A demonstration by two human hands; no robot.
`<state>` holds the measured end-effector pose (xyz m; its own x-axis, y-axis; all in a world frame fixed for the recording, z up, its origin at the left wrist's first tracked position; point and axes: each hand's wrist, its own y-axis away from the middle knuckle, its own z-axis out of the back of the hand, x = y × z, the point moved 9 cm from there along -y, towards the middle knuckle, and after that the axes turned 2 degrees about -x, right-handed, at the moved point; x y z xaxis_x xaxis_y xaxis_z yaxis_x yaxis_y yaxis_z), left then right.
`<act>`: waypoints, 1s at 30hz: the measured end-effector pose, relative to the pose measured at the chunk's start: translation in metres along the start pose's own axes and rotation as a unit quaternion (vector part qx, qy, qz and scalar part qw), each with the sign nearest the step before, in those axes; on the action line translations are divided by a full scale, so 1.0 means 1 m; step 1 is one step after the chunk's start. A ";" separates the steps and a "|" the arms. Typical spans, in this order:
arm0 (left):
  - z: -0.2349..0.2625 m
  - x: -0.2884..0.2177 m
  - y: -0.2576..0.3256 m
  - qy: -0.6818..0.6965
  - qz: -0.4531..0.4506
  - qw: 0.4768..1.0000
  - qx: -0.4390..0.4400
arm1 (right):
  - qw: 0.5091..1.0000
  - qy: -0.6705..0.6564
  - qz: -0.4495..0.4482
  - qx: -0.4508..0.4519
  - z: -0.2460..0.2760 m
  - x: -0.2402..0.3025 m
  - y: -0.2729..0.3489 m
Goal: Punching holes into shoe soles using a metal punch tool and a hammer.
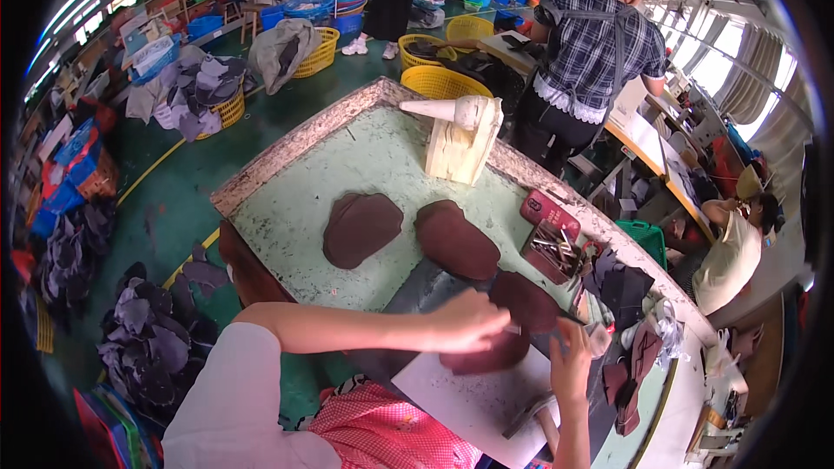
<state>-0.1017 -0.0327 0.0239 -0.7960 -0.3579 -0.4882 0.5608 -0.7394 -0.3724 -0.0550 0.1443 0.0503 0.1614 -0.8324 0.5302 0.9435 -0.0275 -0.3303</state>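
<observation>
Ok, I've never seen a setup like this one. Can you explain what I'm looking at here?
There is no machine: these are a person's bare hands, seen from a wide fisheye camera on their head, so straight edges bend. The pale green worktable holds two piles of rounded maroon pieces, one to the left, one nearer the middle. Beyond them is a wooden stand; to the right, a red phone. The left hand is blurred; it and the right hand are close to more maroon pieces by a white board. I can't tell what either hand grips.
</observation>
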 end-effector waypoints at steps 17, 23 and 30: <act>0.022 0.045 -0.022 0.541 0.166 0.811 -0.149 | 0.956 -0.277 -0.098 0.014 -0.011 0.045 -0.057; 0.072 0.033 -0.047 0.423 0.107 0.876 -0.204 | 0.999 0.031 0.005 0.041 -0.003 0.050 0.010; 0.019 0.028 -0.042 0.406 0.163 0.899 -0.016 | 0.919 -0.204 0.216 0.258 -0.043 0.154 0.133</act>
<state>-0.1519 -0.0224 0.0406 -0.1669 -0.0094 -0.9859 0.7509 -0.6493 -0.1209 0.0832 -0.0117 0.0547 0.5491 -0.4244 0.7200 0.7609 0.6103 -0.2205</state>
